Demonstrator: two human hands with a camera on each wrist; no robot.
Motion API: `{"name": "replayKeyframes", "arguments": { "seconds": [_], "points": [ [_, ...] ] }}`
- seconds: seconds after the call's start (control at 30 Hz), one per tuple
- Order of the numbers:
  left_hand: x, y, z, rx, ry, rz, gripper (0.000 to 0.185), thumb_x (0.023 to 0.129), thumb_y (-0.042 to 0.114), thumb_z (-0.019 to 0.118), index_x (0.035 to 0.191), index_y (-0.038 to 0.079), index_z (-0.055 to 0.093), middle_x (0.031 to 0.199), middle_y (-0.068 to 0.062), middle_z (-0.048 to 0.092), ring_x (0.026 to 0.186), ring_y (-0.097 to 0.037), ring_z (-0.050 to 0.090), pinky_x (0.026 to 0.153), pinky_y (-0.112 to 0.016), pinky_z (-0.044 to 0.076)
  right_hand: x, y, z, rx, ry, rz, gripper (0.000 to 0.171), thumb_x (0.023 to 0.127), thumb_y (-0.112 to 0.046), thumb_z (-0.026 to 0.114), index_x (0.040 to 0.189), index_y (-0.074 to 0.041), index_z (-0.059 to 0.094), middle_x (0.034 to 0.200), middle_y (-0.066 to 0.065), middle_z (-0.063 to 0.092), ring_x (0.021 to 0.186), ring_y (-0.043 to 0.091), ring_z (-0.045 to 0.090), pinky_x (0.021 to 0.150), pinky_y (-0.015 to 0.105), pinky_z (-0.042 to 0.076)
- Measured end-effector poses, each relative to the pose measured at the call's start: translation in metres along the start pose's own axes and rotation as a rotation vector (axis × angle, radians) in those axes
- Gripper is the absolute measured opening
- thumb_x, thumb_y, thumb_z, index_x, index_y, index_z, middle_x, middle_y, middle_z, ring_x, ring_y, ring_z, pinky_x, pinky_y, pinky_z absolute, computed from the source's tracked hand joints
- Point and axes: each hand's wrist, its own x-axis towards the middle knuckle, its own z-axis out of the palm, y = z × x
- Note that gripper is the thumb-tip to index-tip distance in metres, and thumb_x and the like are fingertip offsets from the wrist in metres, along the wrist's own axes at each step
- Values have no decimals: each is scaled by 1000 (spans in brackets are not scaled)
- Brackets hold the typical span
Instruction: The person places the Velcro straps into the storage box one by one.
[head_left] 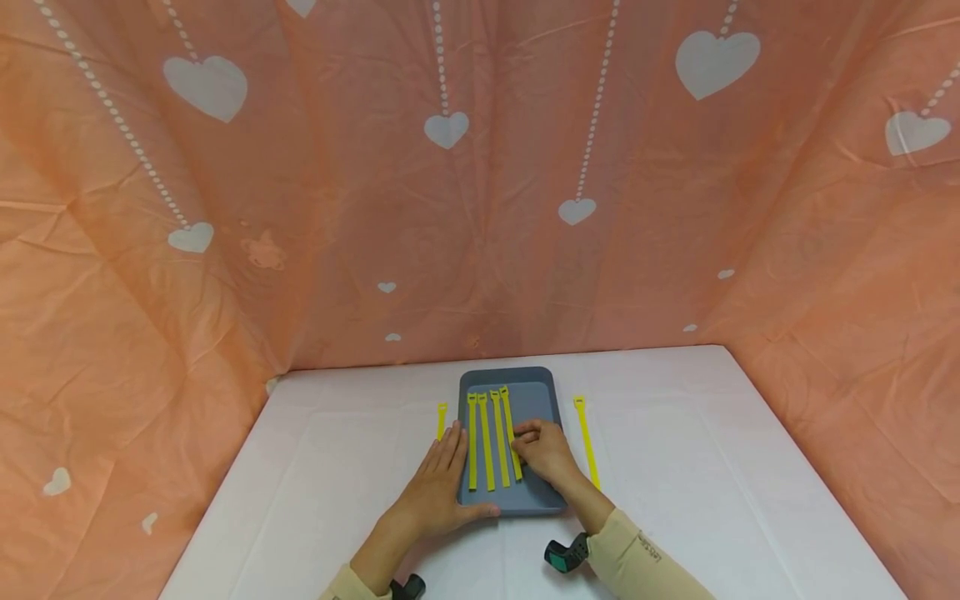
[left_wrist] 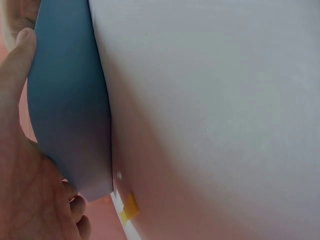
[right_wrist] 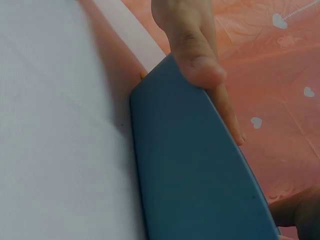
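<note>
**Fourth tie being squared up in the tray**

Nearest the head camera, two cream sleeves (head_left: 637, 558) came in from the near edge, each wrist wearing a dark camera mount. Beyond them the left hand (head_left: 435, 487) lay flat, fingers straight, along the near left side of the grey-blue tray (head_left: 540, 392), its thumb against the near left corner; it looked to be steadying the tray, not lifting it. The right hand (head_left: 546, 450) sat inside the tray with fingers curled, pinching the rightmost yellow cable tie (head_left: 508, 412) about midway along its length.

Four ties lay lengthwise in the tray, heads toward the far end. The three to the left, marked by the middle tie (head_left: 486, 442), ran parallel; the held one slanted a little. By my reading, the step in hand was laying this fourth tie in line, and the next move called for nudging it straight, letting go, then going for a loose one.

Two more waited on the white worktop (head_left: 712, 467): a long tie (head_left: 586, 442) just right of the tray, and a short-looking one (head_left: 442, 417) just left, its near part hidden behind the left hand.

Both wrist views were filled by the tray's outer wall and bare worktop, so the pinch itself showed only from above, small. Pink heart-printed cloth (head_left: 450, 208) closed off the far side.
</note>
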Motion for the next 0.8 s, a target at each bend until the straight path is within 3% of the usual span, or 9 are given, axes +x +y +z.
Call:
{"name": "replayKeyframes", "arguments": {
  "seconds": [0.8],
  "points": [
    [1,1,-1,17,-2,-7,131,87,83,67,171,-2,14,179,-21,4,167,-36,7,134,-52,14,1,5,0,25,-9,2,20,96,5,72,114,11,70,85,11,73,63,12,64,60,27,58]
  ]
}}
